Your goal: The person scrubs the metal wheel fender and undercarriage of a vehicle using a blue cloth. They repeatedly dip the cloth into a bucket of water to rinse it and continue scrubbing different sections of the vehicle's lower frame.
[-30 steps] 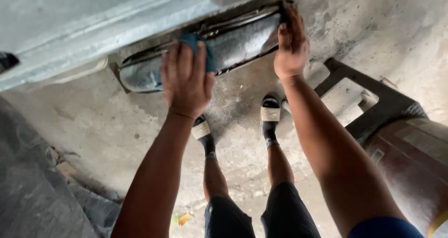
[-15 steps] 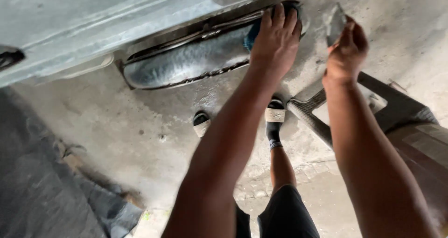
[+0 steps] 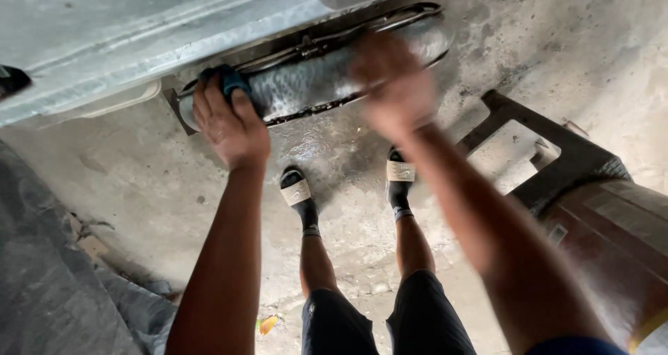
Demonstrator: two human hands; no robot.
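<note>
— What is the big grey thing along the top?

— A metal body panel (image 3: pixel 139 42), pale and streaked, slanting from the left edge up toward the top right. Below it is a wet concrete floor (image 3: pixel 139 188), with a dark plastic stool (image 3: pixel 557 167) at the right and the edge of a brown wooden piece (image 3: pixel 612 244) beyond that.

— And the piece being handled?

— A long metal part (image 3: pixel 313 77), rounded and speckled with wet, hangs under the lower edge of the panel. Its long axis runs left to right and rises a little toward the right end. It lies ahead of the person, above the two sandalled feet (image 3: pixel 299 195).

— Where are the hands along it?

— The left hand (image 3: pixel 229 122) sits at the left end, fingers curled and pressed down on a blue cloth (image 3: pixel 233 80) against the metal. The right hand (image 3: pixel 393 84) is over the middle to right stretch, on or just before the surface.

— Is the right hand gripping?

— I cannot tell; it is smeared by motion, so neither its fingers nor any contact can be made out.

— Which hand is nearer the unwiped length?

— By my judgement the right; most of the part's length lies right of the cloth.
</note>
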